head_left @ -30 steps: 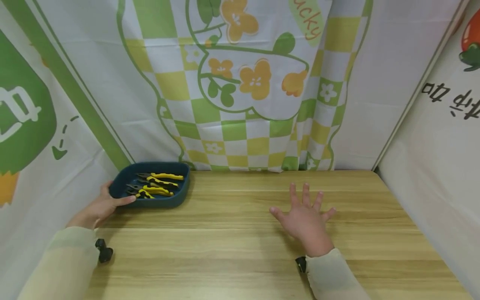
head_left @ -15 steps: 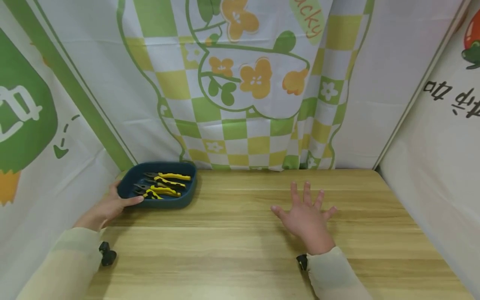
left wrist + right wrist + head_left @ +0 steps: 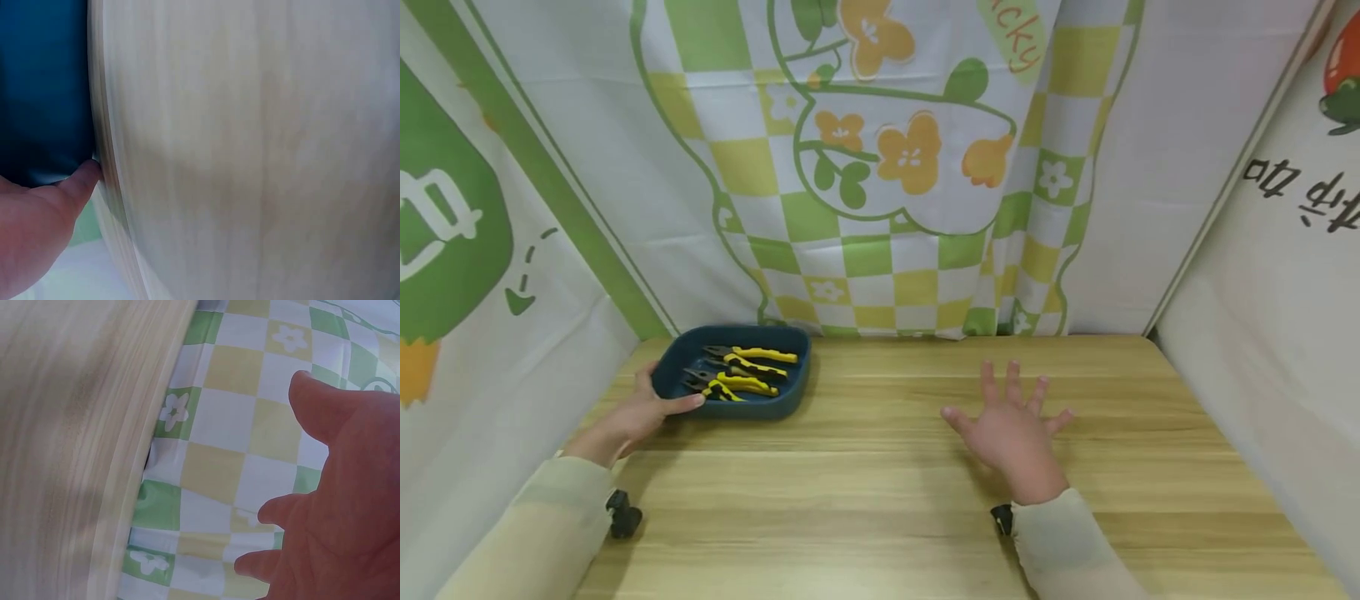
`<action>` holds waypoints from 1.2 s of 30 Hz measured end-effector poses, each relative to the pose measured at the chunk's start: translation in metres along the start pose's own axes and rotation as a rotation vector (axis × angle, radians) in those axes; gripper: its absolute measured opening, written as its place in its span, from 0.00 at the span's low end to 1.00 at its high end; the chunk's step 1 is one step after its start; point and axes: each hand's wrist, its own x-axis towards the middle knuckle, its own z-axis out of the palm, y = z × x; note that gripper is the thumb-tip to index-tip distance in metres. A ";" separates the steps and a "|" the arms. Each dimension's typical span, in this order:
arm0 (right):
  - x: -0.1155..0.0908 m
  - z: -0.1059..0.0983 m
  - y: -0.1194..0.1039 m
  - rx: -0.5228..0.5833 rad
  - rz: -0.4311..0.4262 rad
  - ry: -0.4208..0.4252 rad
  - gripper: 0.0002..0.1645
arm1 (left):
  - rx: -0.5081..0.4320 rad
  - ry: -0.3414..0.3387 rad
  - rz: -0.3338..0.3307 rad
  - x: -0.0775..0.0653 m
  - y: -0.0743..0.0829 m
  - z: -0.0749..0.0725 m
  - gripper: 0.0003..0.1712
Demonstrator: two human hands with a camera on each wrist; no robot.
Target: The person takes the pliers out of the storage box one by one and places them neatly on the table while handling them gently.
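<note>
At the back left of the table a dark blue plastic tray (image 3: 775,408) holds two pairs of pliers (image 3: 748,360) with yellow and black handles, their jaws pointing left. My left hand (image 3: 640,417) grips the tray's near left corner, thumb along the front wall and fingers at the left side. In the left wrist view, a digit of the left hand (image 3: 37,225) presses against the blue wall of the tray (image 3: 44,87). My right hand (image 3: 1011,437) is held palm down over the right half of the table, fingers spread, nothing in it.
The wood-grain table (image 3: 850,517) ends at a hanging green-and-yellow checked cloth (image 3: 895,283) behind the tray. White printed cloth walls (image 3: 1262,317) close in on the left and right. Black wrist devices (image 3: 623,514) show at both sleeves.
The tray with the pliers has slid to the right along the back of the table, my left hand moving with it. My right hand has stayed nearly still.
</note>
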 end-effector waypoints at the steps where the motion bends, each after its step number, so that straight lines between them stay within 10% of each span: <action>1: 0.000 0.000 0.000 0.002 0.000 -0.001 0.68 | -0.002 0.001 0.000 -0.001 0.001 0.002 0.71; 36: -0.001 -0.006 0.012 0.008 0.007 0.016 0.68 | -0.089 0.008 0.022 -0.026 0.041 0.084 0.74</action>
